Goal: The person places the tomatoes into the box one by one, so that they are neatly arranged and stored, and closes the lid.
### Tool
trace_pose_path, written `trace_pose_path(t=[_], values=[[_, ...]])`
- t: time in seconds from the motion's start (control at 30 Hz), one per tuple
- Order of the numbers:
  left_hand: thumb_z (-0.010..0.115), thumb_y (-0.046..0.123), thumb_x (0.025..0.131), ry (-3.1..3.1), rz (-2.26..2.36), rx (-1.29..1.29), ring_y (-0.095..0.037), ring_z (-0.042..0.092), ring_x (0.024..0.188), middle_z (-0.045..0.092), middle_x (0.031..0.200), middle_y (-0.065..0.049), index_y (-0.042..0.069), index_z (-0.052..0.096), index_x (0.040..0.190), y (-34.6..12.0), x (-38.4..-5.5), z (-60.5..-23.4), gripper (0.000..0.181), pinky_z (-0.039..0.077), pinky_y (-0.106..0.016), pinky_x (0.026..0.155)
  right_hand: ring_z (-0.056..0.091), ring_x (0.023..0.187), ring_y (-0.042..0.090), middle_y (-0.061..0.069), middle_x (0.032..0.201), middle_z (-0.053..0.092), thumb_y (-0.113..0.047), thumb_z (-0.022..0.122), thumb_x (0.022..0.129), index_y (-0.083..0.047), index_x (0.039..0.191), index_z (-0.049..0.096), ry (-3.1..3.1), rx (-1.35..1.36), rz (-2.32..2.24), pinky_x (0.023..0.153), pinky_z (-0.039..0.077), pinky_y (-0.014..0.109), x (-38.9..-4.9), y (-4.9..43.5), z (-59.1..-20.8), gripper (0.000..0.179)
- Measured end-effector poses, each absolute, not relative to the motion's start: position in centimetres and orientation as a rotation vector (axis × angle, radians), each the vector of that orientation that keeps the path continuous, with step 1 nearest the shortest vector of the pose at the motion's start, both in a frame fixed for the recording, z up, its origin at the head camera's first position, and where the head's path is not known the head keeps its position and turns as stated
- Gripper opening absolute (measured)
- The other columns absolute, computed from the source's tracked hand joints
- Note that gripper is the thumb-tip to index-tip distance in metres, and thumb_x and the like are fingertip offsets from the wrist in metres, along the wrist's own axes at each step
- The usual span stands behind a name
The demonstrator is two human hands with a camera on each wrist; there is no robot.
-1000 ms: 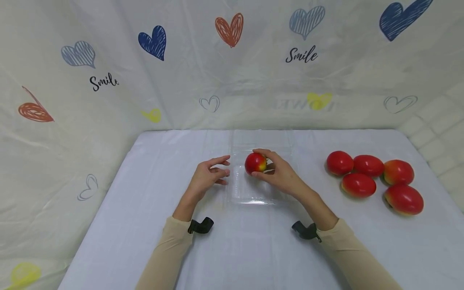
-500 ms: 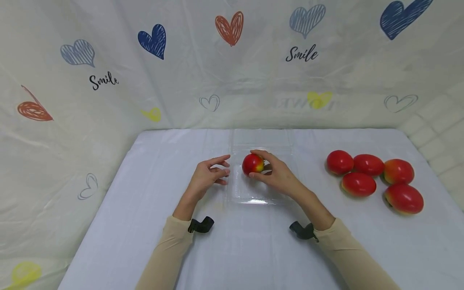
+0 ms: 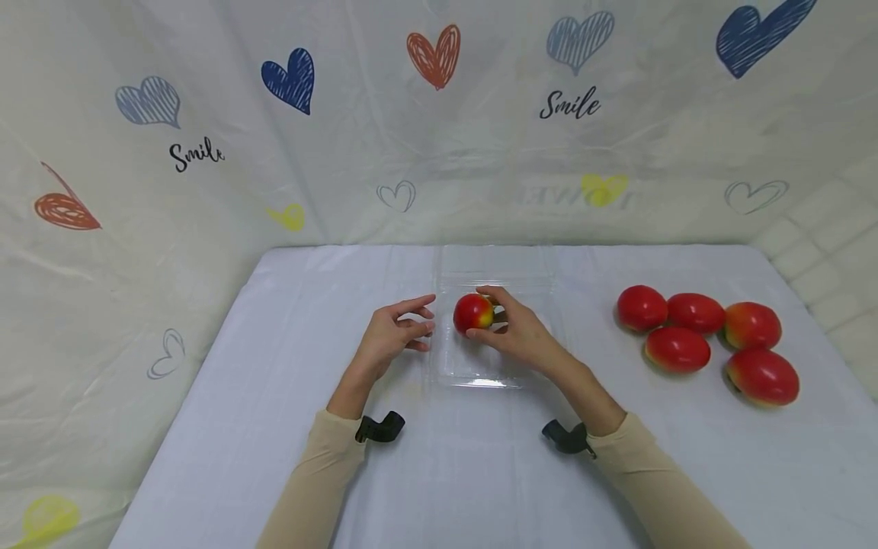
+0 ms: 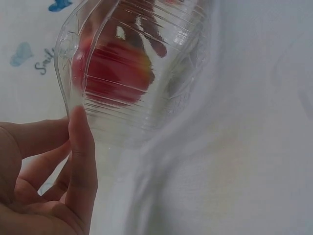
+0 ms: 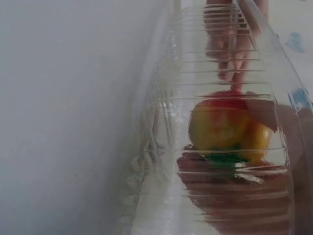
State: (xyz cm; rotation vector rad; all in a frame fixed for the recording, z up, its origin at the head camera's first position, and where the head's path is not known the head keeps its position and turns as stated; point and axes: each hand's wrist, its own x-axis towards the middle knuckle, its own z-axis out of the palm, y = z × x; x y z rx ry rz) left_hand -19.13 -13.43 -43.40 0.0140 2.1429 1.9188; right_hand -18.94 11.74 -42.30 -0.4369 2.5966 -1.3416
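My right hand [image 3: 524, 335] holds a glossy, rounded red-and-yellow fruit [image 3: 472, 313] between thumb and fingers, inside a clear plastic box [image 3: 473, 366]. Through the box wall, the right wrist view has the fruit's yellow end with a green patch [image 5: 227, 159] turned towards that palm. At the left side of the box is my left hand [image 3: 391, 335]; its thumb [image 4: 81, 142] and forefinger pinch the rim in the left wrist view. The fruit shows red behind the ribbed wall [image 4: 115, 105] there. The box's transparent lid [image 3: 494, 261] lies folded back behind it.
Several red oval fruits [image 3: 679, 351], some with yellowish patches, lie grouped on the white tablecloth [image 3: 466, 465] at the right. A pale curtain [image 3: 494, 145] printed with hearts hangs behind the table's far edge.
The right hand has carried the fruit a little to the left and slightly towards me within the box. My left hand stays in place at the box's left side.
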Motion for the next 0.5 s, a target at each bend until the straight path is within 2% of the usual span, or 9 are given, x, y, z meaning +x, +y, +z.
trace_pose_path(t=[0.27,0.5], values=[[0.074,0.003,0.094,2.142,1.913,-0.010,-0.017,0.071,0.085,0.064,0.117,-0.011,0.016,0.064,0.144,-13.45,-19.06,-43.43,0.052,0.064,-0.028,0.070,0.066,0.123,0.035,0.014,0.149,0.055,-0.024,0.084,0.087,-0.015,0.150,0.044,2.595,-0.438,-1.340,0.098,0.061,0.046,-19.00,11.31,-42.42,0.074],[0.073,0.007,0.096,2.150,1.895,0.009,-0.016,0.071,0.086,0.063,0.123,-0.014,0.016,0.062,0.146,-13.48,-19.03,-43.53,0.052,0.064,-0.027,0.072,0.065,0.122,0.035,0.014,0.150,0.054,-0.024,0.085,0.087,-0.014,0.152,0.045,2.622,-0.431,-1.317,0.097,0.061,0.046,-18.99,10.76,-42.36,0.076]])
